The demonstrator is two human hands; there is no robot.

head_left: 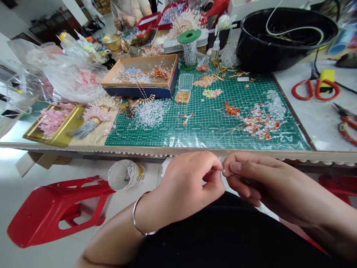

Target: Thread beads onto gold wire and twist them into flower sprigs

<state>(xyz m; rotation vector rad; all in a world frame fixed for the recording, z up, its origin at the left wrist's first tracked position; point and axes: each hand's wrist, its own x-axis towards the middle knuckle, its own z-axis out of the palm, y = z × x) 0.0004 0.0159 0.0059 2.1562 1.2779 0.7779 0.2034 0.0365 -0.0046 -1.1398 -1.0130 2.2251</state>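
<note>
In front of the table edge, above my black-clad lap, both hands meet. My left hand (pixel 192 182), with a silver bangle on its wrist, is closed with thumb and index finger together. My right hand (pixel 259 173) pinches from the other side. A thin beaded wire (pixel 227 173) runs between the fingertips; most of it is hidden inside the hands. Beyond them on the green cutting mat (pixel 167 137) lie clear and orange bead sprigs (pixel 259 123) with long wire stems. A small orange and clear bead piece (pixel 187 118) is on the mat further left.
Loose clear beads (pixel 149 113), an open box of gold beads (pixel 183 96), a wire spool (pixel 190 52) and a cardboard box (pixel 139 89) cover the table. Scissors (pixel 315 89) and pliers (pixel 347 123) lie right, near a black basin (pixel 284 48). A red stool (pixel 55 208) stands lower left. Another person (pixel 129 15) is behind.
</note>
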